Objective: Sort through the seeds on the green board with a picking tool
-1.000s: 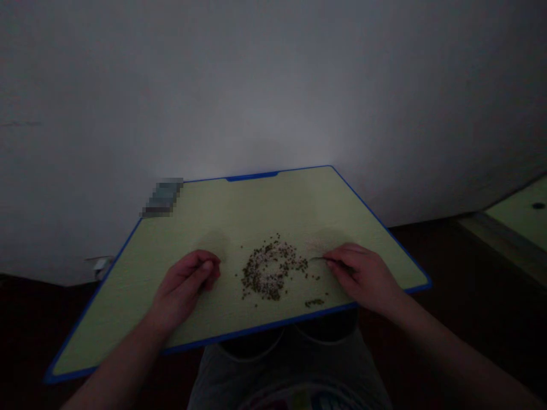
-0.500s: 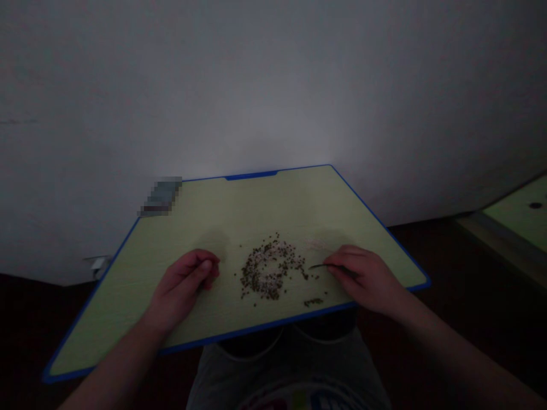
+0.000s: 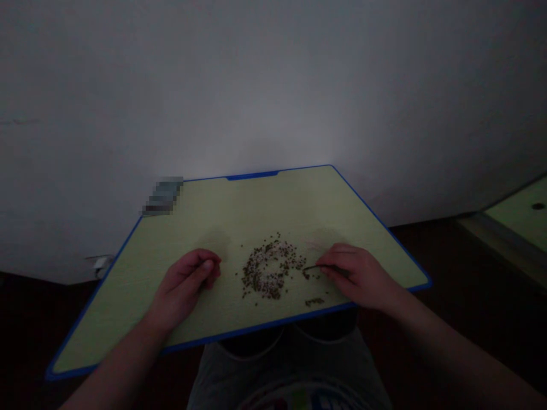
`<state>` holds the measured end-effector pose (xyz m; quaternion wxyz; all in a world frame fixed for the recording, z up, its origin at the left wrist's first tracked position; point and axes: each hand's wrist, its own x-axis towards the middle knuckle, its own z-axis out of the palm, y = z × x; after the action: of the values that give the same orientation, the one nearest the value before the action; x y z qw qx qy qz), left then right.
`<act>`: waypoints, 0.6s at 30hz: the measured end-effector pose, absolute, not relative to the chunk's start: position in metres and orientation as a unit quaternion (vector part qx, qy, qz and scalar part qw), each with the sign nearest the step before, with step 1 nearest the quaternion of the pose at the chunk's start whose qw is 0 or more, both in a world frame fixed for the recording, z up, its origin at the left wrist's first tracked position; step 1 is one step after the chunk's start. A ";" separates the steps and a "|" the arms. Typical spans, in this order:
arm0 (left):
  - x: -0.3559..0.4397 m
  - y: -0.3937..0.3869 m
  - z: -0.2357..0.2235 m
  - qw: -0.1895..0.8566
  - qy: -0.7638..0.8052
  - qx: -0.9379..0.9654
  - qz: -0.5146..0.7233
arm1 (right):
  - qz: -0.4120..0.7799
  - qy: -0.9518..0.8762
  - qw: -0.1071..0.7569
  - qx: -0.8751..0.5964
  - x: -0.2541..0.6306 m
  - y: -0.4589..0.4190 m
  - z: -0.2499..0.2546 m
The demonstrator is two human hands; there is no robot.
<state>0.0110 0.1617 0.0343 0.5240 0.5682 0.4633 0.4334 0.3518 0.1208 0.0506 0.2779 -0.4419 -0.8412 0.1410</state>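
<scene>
Small dark beans [image 3: 260,280] mixed with pale rice-like grains [image 3: 280,250] lie in a ring-shaped spread on the folding table's pale top [image 3: 256,210]. My right hand [image 3: 356,274] pinches slim dark tweezers [image 3: 314,267] at the right of this spread. The tips point left, close to a few stray beans; whether they hold one is too small to tell. My left hand [image 3: 190,285] rests on its side left of the spread, fingers curled in and thumb pressed to the forefinger, with nothing visible in it.
A little cluster of beans [image 3: 315,302] lies near the front blue edge [image 3: 256,327]. Some pale grains [image 3: 314,245] lie beyond my right hand. A blurred-out flat object [image 3: 164,196] sits at the far left corner. The wall [image 3: 265,102] stands directly behind the table.
My right hand has shifted slightly left with the tweezers, bringing their tips nearer the bean spread. My left hand stays in place.
</scene>
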 end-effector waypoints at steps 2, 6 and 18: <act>0.011 0.162 0.035 0.524 0.464 0.568 0.433 | 0.151 -0.845 0.279 -0.430 0.353 0.118 0.052; 0.010 0.162 0.035 0.521 0.465 0.570 0.432 | 0.160 -0.846 0.279 -0.424 0.354 0.114 0.053; 0.014 0.160 0.039 0.520 0.477 0.563 0.431 | 0.185 -0.851 0.278 -0.405 0.344 0.118 0.050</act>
<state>0.0140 0.1604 0.0393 0.5197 0.5628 0.4767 0.4313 0.3437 0.1179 0.0498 0.2781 -0.4047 -0.8513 0.1846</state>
